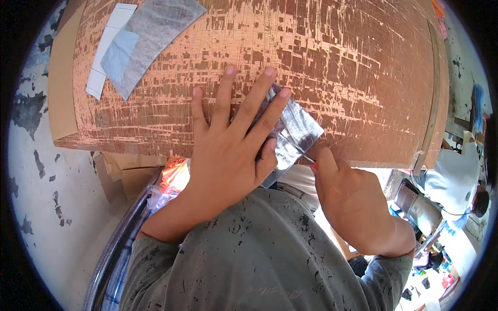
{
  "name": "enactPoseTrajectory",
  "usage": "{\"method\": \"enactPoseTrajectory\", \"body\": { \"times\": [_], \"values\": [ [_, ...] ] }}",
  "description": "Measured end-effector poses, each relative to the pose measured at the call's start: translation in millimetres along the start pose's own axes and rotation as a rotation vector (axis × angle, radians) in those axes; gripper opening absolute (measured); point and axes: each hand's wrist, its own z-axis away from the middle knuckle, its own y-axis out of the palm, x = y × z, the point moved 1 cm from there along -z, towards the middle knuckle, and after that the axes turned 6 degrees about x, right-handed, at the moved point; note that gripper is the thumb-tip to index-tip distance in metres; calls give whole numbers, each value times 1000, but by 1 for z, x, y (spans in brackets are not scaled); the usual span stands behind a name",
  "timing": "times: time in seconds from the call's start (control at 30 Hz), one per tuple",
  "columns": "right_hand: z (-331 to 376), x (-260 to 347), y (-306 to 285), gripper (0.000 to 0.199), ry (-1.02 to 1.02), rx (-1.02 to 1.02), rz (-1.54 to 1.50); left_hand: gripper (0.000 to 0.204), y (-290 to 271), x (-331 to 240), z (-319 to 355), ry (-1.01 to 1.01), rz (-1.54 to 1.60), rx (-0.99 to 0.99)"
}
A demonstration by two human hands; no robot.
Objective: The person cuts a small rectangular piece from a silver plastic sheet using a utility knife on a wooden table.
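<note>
My left hand (225,140) lies flat with its fingers spread over the scratched brown board. Its thumb and forefinger side press on a shiny dark grey sheet (298,129), which reaches past the board's near edge. At the sheet's right edge my right hand (347,194) is closed around a thin metal-tipped tool (308,158) with a bit of red. Its tip touches or nearly touches the sheet. Most of the tool is hidden in the fist, so its exact kind does not show.
The brown board (353,67) has many cut marks. Far left on it lie a grey curved piece (158,39), a light blue piece (119,54) and a white strip (97,78). Another person in a white shirt (456,173) is at the right. Clear plastic rolls (111,259) stand lower left.
</note>
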Motion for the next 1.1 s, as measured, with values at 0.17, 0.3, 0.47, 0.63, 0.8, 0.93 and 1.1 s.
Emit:
{"method": "enactPoseTrajectory", "body": {
  "times": [0.17, 0.3, 0.47, 0.63, 0.8, 0.93, 1.1],
  "values": [
    [10, -4, 11, 16, 5, -79, -90, 69, -1, -3, -2, 26, -1, -11],
    [23, -17, 5, 19, -14, -83, -69, 67, 3, -1, 2, 38, -19, -42],
    [50, -47, 6, 22, 13, -165, -202, 83, -8, -4, 5, 42, 33, -13],
    [61, -57, 22, 20, 156, -278, -477, 96, -30, 2, -2, 177, 146, 90],
    [57, -58, 38, 24, 92, -313, -565, 72, -54, 23, -8, 267, 97, 76],
    [52, -58, 41, 23, 47, -245, -546, 58, -60, 30, -9, 286, 202, 251],
    [45, -52, 38, 18, -31, -264, -522, 57, -49, 31, -5, 372, 331, 253]
  ]
}}
